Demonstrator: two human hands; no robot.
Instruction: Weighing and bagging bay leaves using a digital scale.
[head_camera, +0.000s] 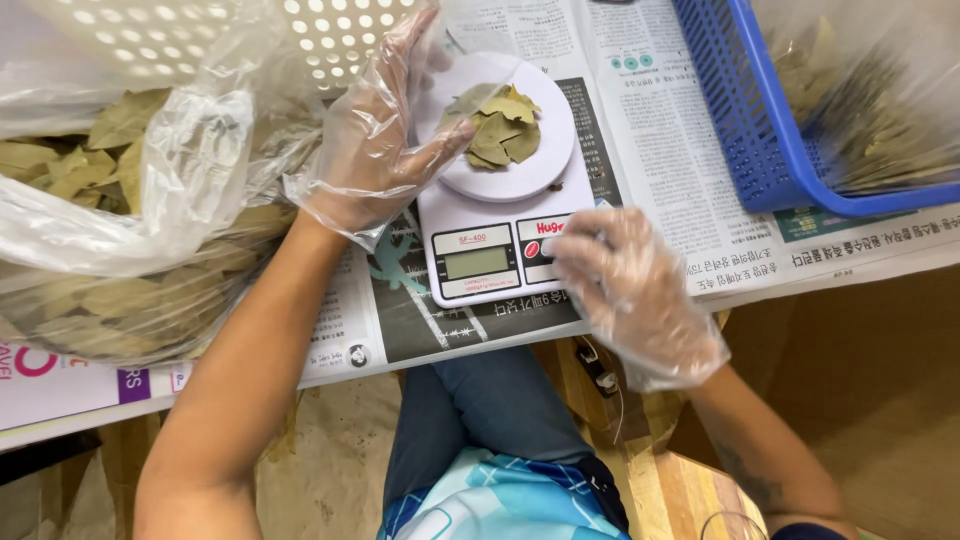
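Note:
A small white kitchen scale (480, 215) stands on newspaper, with a pile of dried bay leaves (503, 128) on its round plate. My left hand (375, 135), in a loose clear plastic glove, hovers open at the plate's left edge, fingertips touching the leaves. My right hand (625, 285), gloved the same way, rests at the scale's front right corner, one finger pressed on a button beside the display. Neither hand grips anything.
A big clear plastic bag of dried leaves (130, 200) fills the left. A white perforated basket (330, 30) sits behind it. A blue plastic basket (760, 130) with bagged leaves stands at the right. Newspaper (660, 120) covers the table; my lap is below.

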